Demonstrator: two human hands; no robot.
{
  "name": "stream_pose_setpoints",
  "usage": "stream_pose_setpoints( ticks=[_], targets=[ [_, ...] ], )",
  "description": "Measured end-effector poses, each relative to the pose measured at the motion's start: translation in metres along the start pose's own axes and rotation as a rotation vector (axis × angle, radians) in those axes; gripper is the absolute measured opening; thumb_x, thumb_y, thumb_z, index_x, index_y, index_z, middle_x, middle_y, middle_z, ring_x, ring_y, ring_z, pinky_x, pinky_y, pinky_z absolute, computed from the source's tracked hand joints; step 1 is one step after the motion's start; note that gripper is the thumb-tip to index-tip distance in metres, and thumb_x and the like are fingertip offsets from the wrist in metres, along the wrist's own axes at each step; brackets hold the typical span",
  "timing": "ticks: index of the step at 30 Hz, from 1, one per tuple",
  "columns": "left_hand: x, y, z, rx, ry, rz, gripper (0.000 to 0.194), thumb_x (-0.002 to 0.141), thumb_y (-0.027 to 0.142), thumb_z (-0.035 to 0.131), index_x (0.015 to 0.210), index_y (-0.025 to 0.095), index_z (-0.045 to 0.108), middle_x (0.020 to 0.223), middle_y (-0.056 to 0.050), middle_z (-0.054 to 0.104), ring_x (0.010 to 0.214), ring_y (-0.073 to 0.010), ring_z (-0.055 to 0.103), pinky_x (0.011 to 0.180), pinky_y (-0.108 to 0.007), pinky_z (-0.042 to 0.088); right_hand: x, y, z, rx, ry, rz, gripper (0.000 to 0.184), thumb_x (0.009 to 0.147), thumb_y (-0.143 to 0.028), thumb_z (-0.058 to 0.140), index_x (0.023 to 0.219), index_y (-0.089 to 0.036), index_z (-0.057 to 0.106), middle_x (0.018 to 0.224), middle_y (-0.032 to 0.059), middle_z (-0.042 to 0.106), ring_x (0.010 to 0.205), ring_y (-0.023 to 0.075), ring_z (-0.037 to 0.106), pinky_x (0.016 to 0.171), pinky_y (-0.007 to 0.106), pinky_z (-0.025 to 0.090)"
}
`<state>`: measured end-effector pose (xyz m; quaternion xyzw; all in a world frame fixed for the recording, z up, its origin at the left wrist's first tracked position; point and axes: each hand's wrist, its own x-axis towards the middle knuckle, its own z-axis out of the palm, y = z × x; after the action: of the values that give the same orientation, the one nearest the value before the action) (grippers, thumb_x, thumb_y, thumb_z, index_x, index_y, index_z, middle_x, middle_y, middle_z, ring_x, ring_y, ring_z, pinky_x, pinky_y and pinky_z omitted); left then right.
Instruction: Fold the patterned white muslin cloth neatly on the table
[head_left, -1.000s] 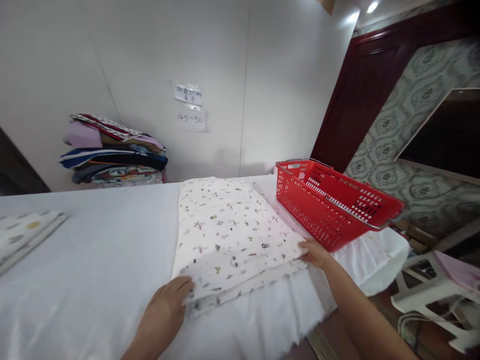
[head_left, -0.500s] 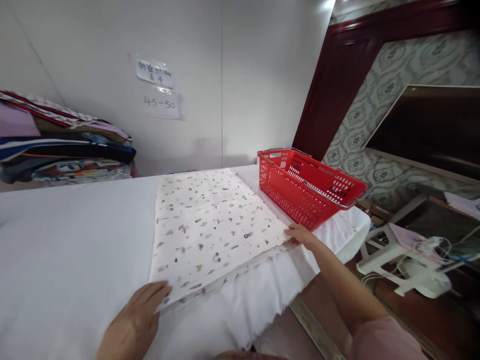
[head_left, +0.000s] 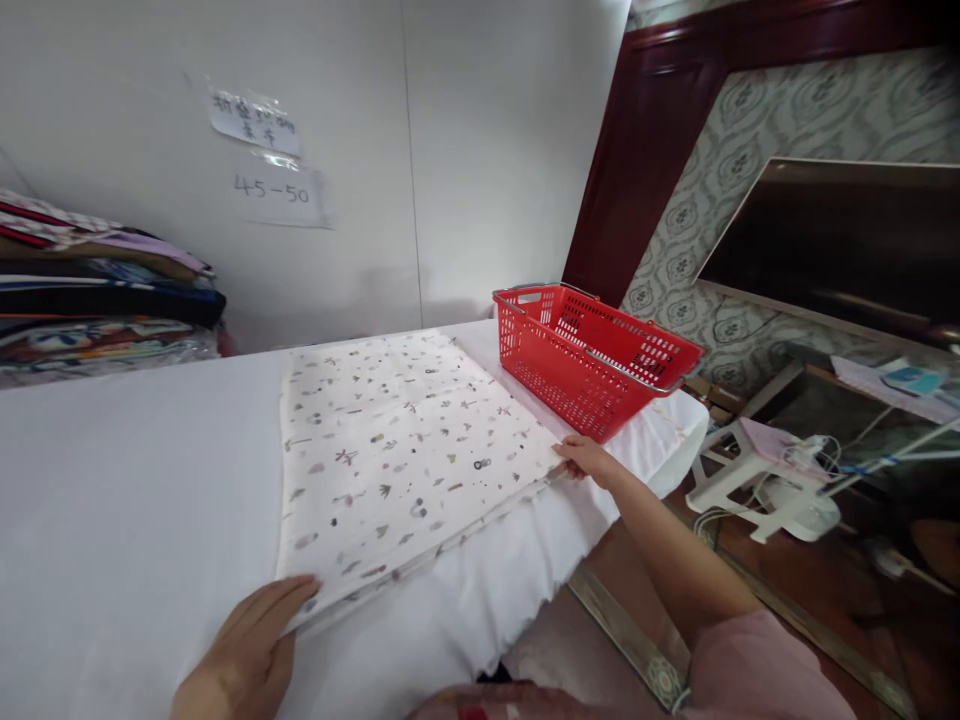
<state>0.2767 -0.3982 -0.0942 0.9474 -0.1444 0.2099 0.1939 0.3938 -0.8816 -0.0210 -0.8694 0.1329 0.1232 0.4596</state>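
Observation:
A folded white cloth point(head_left: 405, 450) with a small scattered print lies flat on the white-covered table point(head_left: 135, 480). My left hand point(head_left: 244, 640) is closed on its near left corner, fingers on top and thumb below the edge. At the near right corner my right hand point(head_left: 583, 460) pinches the same cloth, its fingertips partly under the edge. The near edge, where the layers show, runs between both hands along the table's front. Just beyond my right hand stands a red plastic basket point(head_left: 570, 370) with metal handles.
Folded fabrics point(head_left: 97, 285) are stacked at the back left. Paper signs point(head_left: 274, 190) hang on the pale wall behind. To the right of the table are a white stool point(head_left: 742, 490) with cables on it and a wall-mounted screen point(head_left: 840, 250).
The view has turned a little to the right, so the table, cloth and basket appear farther left. Both hands keep hold of the same corners, and the cloth lies as before.

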Motion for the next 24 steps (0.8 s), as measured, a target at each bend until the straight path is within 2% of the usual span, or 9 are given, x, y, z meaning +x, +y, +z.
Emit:
stream_pose_setpoints(
  ticks=[3,6,9,13,15,21,24],
  targets=[
    [-0.005,-0.005,0.004,-0.023,0.015,0.045,0.042,0.071,0.015,0.043,0.108,0.029,0.056,0.111,0.0,0.06,0.108,-0.022,0.054,0.099,-0.039,0.041,0.0,0.003,0.0,-0.109,0.024,0.018,0.02,0.082,-0.029,0.051,0.066,-0.017,0.049,0.049,-0.0024,0.057,0.037,0.0072,0.047,0.04,0.018,0.033],
    [-0.007,-0.008,0.007,-0.003,-0.019,0.078,0.04,0.07,0.015,0.043,0.104,0.03,0.058,0.109,0.0,0.062,0.108,-0.0217,0.053,0.098,-0.038,0.042,0.004,0.008,0.002,-0.236,0.054,0.026,0.016,0.08,-0.025,0.054,0.067,-0.016,0.052,0.045,-0.0039,0.053,0.036,0.0074,0.046,0.042,0.019,0.033],
    [-0.003,-0.001,0.003,0.072,-0.053,0.131,0.038,0.07,0.017,0.043,0.101,0.026,0.062,0.108,-0.002,0.064,0.107,-0.023,0.053,0.096,-0.039,0.043,0.007,0.012,0.004,-0.354,0.096,0.016,0.012,0.08,-0.026,0.054,0.074,-0.016,0.055,0.046,-0.0038,0.053,0.039,0.0089,0.048,0.046,0.02,0.034],
    [0.015,0.026,-0.014,0.213,-0.073,0.128,0.038,0.071,0.015,0.04,0.101,0.02,0.064,0.108,-0.006,0.064,0.105,-0.0254,0.053,0.087,-0.041,0.043,0.01,0.015,0.003,-0.502,0.141,0.011,0.019,0.08,-0.034,0.054,0.08,-0.015,0.056,0.044,-0.0029,0.052,0.044,0.0115,0.05,0.051,0.022,0.033],
    [0.026,0.042,-0.019,0.25,-0.126,0.131,0.04,0.073,0.012,0.038,0.103,0.019,0.063,0.109,-0.005,0.063,0.104,-0.0249,0.053,0.085,-0.039,0.042,0.01,0.016,0.003,-0.554,0.144,0.015,0.022,0.08,-0.037,0.053,0.081,-0.015,0.056,0.044,-0.0028,0.052,0.044,0.0117,0.05,0.052,0.023,0.033],
    [0.062,0.086,-0.008,0.277,-0.264,0.21,0.04,0.079,0.005,0.036,0.108,0.017,0.06,0.107,-0.008,0.061,0.1,-0.0235,0.051,0.083,-0.036,0.038,0.006,0.013,0.005,-0.646,0.127,0.009,0.024,0.084,-0.038,0.048,0.083,-0.016,0.056,0.051,-0.001,0.056,0.046,0.0108,0.051,0.052,0.022,0.032],
    [0.073,0.101,-0.006,0.281,-0.304,0.232,0.034,0.08,0.004,0.036,0.098,0.017,0.063,0.096,-0.008,0.062,0.09,-0.0227,0.053,0.077,-0.036,0.039,0.004,0.011,0.005,-0.678,0.12,0.008,0.026,0.085,-0.039,0.047,0.084,-0.015,0.056,0.054,0.0004,0.058,0.048,0.0111,0.053,0.053,0.022,0.033]
  ],
)
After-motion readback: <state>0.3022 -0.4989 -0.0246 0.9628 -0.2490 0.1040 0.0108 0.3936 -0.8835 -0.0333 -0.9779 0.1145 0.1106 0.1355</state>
